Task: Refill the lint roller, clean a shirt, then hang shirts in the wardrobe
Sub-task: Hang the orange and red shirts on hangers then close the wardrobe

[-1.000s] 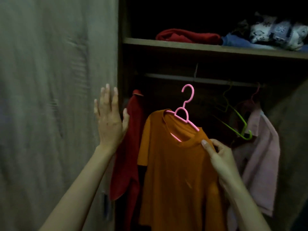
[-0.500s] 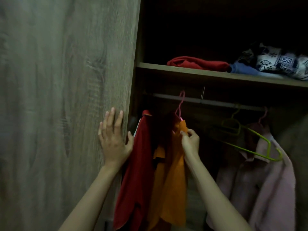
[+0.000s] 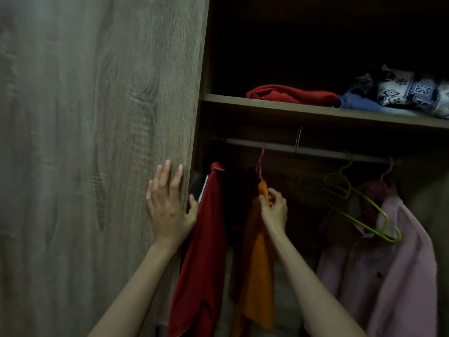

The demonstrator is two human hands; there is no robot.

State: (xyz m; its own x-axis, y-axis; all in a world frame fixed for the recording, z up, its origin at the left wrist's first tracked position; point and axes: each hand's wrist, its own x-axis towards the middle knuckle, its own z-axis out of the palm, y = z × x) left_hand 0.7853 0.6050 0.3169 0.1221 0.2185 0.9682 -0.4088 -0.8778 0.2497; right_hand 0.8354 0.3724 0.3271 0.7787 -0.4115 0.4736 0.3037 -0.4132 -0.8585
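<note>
Wardrobe interior, dim: orange shirt (image 3: 257, 276) hangs from the rail (image 3: 279, 148) on a pink hanger (image 3: 261, 159), beside a red shirt (image 3: 206, 251). Right hand (image 3: 274, 210) fingers pinch its shoulder. Left hand (image 3: 170, 205) lies flat, fingers spread, on the wardrobe door (image 3: 97, 142).
</note>
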